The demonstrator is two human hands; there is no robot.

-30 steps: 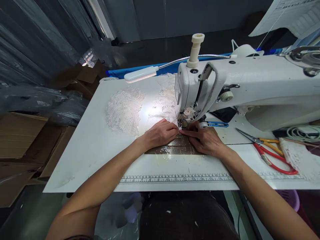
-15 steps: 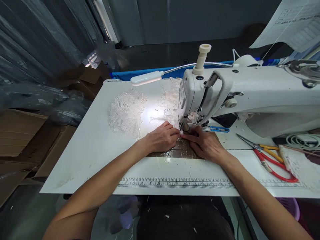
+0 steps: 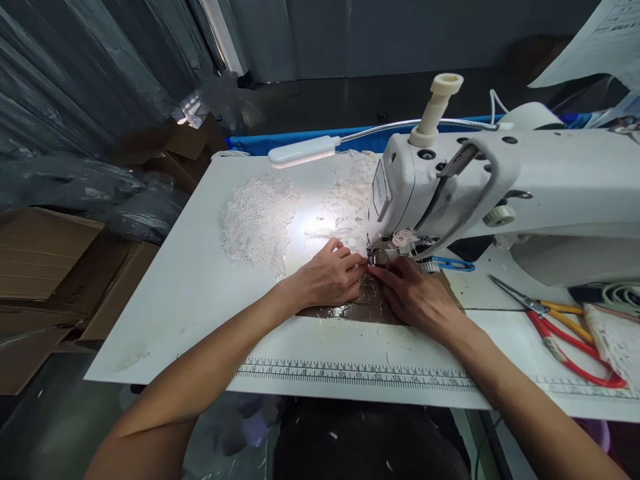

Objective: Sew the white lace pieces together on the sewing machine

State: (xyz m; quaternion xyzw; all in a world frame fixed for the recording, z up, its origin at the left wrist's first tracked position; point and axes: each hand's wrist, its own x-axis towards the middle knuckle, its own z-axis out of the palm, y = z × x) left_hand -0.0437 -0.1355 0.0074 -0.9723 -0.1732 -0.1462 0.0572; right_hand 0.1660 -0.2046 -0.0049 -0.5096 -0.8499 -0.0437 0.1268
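Note:
My left hand is closed, its fingertips pinching the edge of the white lace just left of the presser foot of the sewing machine. From the other side my right hand meets it, index finger and thumb at the same small bit of lace below the needle. That bit is mostly hidden by the fingers. White lace runs back behind the needle under the lamp's light. Both hands rest over a brown taped patch on the table.
A lace pile lies left of the machine, below a white lamp. Red-handled scissors and a folded cloth lie at right. A ruler strip follows the table's front edge. Cardboard boxes stand at left.
The view has shifted and turned slightly, so the machine looks larger and further right. Both hands stay at the presser foot; the white bit between the fingertips is now less visible.

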